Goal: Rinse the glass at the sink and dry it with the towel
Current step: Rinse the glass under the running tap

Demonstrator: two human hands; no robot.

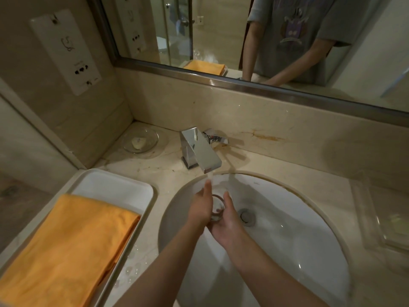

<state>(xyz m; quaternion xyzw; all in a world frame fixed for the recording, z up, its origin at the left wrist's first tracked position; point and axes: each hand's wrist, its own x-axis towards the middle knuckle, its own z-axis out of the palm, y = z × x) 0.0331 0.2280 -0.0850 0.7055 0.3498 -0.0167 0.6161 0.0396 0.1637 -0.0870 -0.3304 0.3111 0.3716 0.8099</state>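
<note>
Both hands, left hand [200,206] and right hand [228,220], cup the glass [216,207] over the sink [309,240] under the faucet [200,149]; best tilt its mouth into the stream, grip firm since wet.

Beige marble countertop [276,160]: white rectangular tray [124,185] left, clear glass soap dish [152,138] back-left corner, chrome square faucet [197,149], clear tray [376,218] right.

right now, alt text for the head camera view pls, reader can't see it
Two hands, left hand and right hand, hold a clear glass between them under water running from a chrome faucet into a white sink. An orange towel lies in a white tray at left.
</note>
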